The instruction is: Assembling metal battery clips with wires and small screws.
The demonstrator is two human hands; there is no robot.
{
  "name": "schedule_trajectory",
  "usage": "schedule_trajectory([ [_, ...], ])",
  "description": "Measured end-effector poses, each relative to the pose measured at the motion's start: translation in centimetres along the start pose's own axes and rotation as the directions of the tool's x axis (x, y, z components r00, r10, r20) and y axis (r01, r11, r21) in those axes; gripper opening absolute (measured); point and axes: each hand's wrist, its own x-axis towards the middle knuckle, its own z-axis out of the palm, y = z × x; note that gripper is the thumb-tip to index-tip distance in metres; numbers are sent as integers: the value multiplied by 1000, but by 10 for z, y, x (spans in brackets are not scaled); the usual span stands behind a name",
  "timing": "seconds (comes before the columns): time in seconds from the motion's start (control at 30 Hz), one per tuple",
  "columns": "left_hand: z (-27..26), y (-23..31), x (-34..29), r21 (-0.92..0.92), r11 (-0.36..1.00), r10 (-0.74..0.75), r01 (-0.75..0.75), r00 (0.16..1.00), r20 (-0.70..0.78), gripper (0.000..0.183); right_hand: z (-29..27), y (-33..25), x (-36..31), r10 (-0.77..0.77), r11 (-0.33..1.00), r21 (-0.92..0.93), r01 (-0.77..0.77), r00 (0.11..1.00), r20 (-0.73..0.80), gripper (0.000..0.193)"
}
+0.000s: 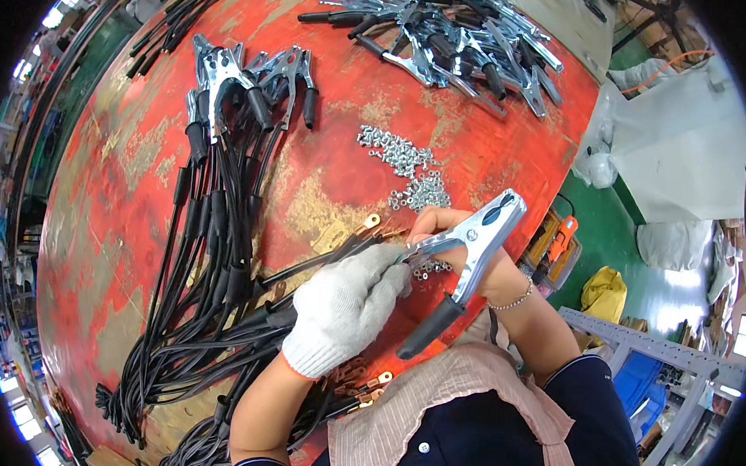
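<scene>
The left hand (343,300), in a white knitted glove, is closed with its fingers bent, gripping the end of one arm of a silver spring clamp (485,242). The clamp is held above the red tabletop (145,148), close in front of the person, its toothed head pointing up and to the right; its other arm slants down to a black sleeve (433,325) that sticks out free of both hands. The right hand (457,256) is bare (a beaded bracelet (516,297) circles its wrist) and sits behind the clamp, fingers curled toward the gloved fingertips. The clamp covers much of that hand, so I cannot tell how tightly it is closed or whether it pinches anything.

Just beyond the hands lies a scatter of small metal fasteners (421,191). Black cables (193,268) run along the left, near the gloved hand, and a ring lug (372,220) shows just above it. Farther off is a heap of similar clamps (456,39).
</scene>
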Motion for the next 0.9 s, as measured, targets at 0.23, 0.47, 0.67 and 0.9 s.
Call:
schedule_trajectory([
  [0.23, 0, -3, -1, 23, 1000, 20, -20, 1000, 20, 23, -12, -4, 0, -198, 970, -109, 216, 968, 154, 20],
  [0.47, 9, -5, 1, 602, 757, 371, -255, 926, -74, 33, -8, -4, -22, -147, 974, 158, 163, 983, -112, 16],
  [0.67, 0, -12, 4, -350, 931, -214, 105, 933, -289, 31, -22, 25, -50, -382, 385, -879, 282, 915, 127, 10],
  [0.9, -12, -16, 9, -524, 842, -251, 129, 954, -167, 31, -18, 33, -44, -420, 268, -905, 330, 886, 199, 14],
])
